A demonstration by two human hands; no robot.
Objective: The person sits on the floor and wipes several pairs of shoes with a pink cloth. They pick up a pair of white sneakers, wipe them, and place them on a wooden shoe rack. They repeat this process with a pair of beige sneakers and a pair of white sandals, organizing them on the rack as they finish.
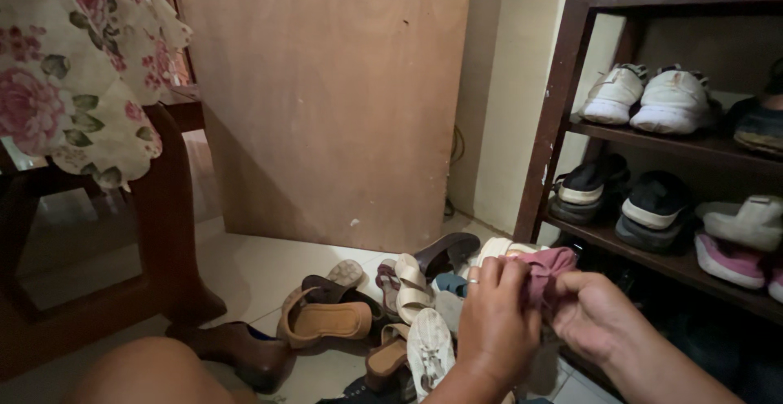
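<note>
Head view: floor beside dark wooden shoe rack (563, 86)
Left hand (497, 322): fingers closed on maroon cloth (542, 273)
Right hand (599, 314): fingers pinching same cloth
Below: heap of sandals (383, 306)

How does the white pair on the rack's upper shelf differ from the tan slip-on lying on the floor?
The white sneakers stand as a neat pair on the dark wooden rack; the tan slip-on lies alone in a loose pile on the floor tiles. The sneakers are closed and show their heels; the slip-on is open-backed and shows its insole. Both stand sole-down, untouched by either hand.
</note>
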